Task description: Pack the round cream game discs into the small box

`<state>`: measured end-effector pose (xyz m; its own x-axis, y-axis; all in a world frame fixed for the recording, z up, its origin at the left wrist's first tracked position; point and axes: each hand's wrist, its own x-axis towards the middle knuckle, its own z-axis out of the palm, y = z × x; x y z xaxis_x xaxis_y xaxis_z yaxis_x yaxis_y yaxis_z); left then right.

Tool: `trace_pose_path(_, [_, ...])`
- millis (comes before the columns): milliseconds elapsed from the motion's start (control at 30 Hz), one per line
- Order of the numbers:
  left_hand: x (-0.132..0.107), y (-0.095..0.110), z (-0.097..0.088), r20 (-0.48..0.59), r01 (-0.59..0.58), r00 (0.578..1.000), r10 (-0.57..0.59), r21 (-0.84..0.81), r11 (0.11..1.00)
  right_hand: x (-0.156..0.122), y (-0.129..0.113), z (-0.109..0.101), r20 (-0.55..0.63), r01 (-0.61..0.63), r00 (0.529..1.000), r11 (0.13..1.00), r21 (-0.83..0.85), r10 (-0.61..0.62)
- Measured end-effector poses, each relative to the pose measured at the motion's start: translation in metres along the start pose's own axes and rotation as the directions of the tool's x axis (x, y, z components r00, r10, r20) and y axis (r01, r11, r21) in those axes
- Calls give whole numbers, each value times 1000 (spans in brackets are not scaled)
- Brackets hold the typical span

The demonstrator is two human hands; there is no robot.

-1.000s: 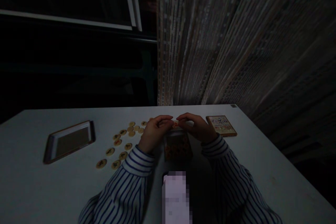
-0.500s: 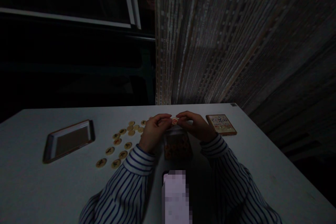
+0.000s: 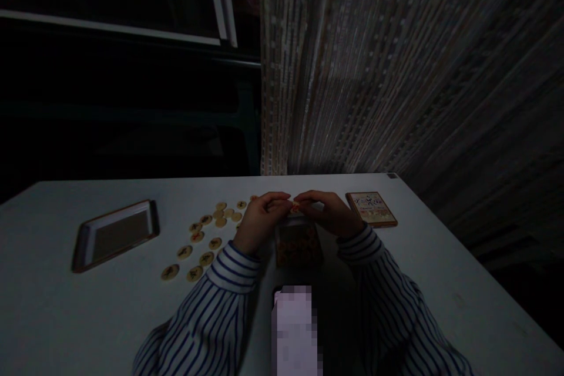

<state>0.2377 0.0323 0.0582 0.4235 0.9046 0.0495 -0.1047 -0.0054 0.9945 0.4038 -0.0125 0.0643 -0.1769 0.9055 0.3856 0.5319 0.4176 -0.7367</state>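
Observation:
Both hands meet over a small clear box (image 3: 299,245) that holds several round game pieces with red marks. My left hand (image 3: 258,221) and my right hand (image 3: 328,212) have their fingers curled, and together they pinch one round piece (image 3: 295,207) at their fingertips above the box's far edge. Several pale round pieces (image 3: 207,237) with dark or red marks lie scattered on the white table (image 3: 66,317), just left of my left hand. Striped sleeves cover both forearms.
A shallow rectangular tray or lid (image 3: 115,234) lies at the table's left. A printed card or box lid (image 3: 371,209) lies right of my right hand. A blurred-out patch (image 3: 294,329) sits near the front edge. A beaded curtain (image 3: 396,64) hangs behind the table. The scene is dim.
The hands stay together over the box. The pinched piece has dropped slightly and shows less between the fingertips than half a second ago.

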Motion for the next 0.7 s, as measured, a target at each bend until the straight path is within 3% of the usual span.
trace_pose_path(533, [0,0,0,-17,43,999,-44,-40,998,0,1,4,-7,-1,1000,1000,13,1])
trace_pose_path(700, [-1,1,0,-15,56,998,-56,-47,997,0,5,3,10,28,1000,998,-51,-27])
